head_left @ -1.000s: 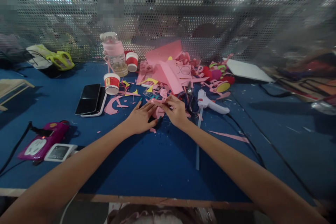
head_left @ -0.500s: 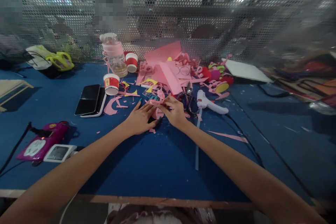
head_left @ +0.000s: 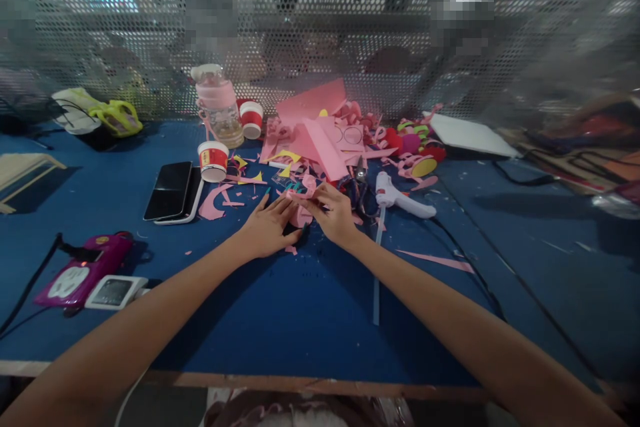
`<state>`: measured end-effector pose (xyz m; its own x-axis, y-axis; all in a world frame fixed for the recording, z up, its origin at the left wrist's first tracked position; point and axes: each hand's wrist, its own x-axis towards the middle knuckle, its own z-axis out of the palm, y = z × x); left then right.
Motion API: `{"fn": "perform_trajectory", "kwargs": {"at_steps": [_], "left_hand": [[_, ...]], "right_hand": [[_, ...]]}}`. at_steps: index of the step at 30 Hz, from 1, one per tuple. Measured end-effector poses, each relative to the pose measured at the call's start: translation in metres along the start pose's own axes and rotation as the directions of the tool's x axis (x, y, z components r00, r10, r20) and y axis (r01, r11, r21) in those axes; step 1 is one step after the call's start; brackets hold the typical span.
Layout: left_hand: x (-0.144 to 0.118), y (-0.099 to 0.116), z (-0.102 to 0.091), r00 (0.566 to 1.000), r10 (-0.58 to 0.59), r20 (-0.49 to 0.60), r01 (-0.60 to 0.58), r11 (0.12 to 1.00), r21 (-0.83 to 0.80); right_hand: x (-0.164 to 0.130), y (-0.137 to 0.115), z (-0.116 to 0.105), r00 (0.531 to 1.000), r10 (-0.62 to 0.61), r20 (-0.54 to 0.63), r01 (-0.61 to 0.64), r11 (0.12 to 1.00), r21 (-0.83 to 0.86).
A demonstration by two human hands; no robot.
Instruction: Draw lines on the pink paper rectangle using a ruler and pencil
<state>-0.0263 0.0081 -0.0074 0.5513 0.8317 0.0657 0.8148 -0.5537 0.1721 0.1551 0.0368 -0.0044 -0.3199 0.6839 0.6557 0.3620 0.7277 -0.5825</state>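
My left hand (head_left: 267, 230) lies on the blue table, palm down with its fingers stretched out and the thumb apart. Its fingertips reach the near side of a curled pink strip (head_left: 309, 185), which looks like paper or thin foam. Thumb and fingers of my right hand (head_left: 333, 215) pinch that strip from the right. A flat pink piece (head_left: 301, 215) lies under it, partly hidden by my hands. Just right of my right hand rests a white glue gun (head_left: 403, 199), a clear glue stick (head_left: 377, 287) sticking out of it.
Pink sheets (head_left: 320, 140) and cut scraps pile up behind my hands. A water bottle (head_left: 219, 103), paper cups (head_left: 213, 160) and a black phone (head_left: 170, 192) stand or lie to the left. Nearer are a purple device (head_left: 83, 270) and a small white-framed screen (head_left: 116, 291). Perforated metal panel (head_left: 320, 33) behind.
The curled end of the pink strip between my hands has shifted and turned slightly to the right. Both hands stay almost in place.
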Motion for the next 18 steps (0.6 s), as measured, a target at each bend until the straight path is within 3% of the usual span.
{"fn": "perform_trajectory", "kwargs": {"at_steps": [9,18], "left_hand": [[-0.0001,0.0000,0.0001,1.000,-0.009,0.004,0.009,1.000,0.007],[-0.0004,0.0001,-0.0002,1.000,-0.008,-0.002,0.008,1.000,-0.005]], "right_hand": [[0.0009,-0.0005,0.0001,0.999,-0.046,-0.001,0.046,0.999,0.001],[-0.0003,0.0010,-0.0002,1.000,-0.010,-0.001,0.010,1.000,0.005]]}}
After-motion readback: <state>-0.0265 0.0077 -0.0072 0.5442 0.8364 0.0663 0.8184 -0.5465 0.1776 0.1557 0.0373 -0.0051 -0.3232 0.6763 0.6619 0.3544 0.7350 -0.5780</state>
